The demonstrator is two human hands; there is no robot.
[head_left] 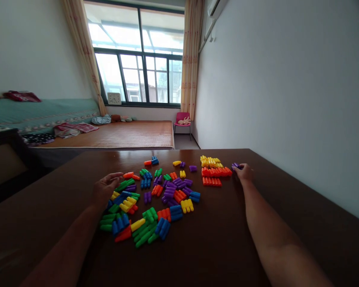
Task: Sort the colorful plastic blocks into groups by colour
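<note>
My right hand (244, 172) is at the right side of the table, its fingers closed on a purple toy building block (235, 166). Just left of it lie rows of orange blocks (216, 172), with yellow blocks (211, 161) behind them. My left hand (106, 186) reaches over the left edge of a loose, mixed pile. Its fingers are stretched out and apart, tips beside an orange block (128, 175); whether they touch it is unclear. Around that hand lie green blocks (125, 184), yellow blocks (127, 204) and blue blocks (121, 224). Purple blocks (169, 192) fill the pile's middle.
The dark brown table (209, 247) has a glossy top. Beyond its far edge are a bed (137, 133) with a woven mat, a pink chair (183, 118) holding a soft toy, and a window with curtains. A white wall runs along the right.
</note>
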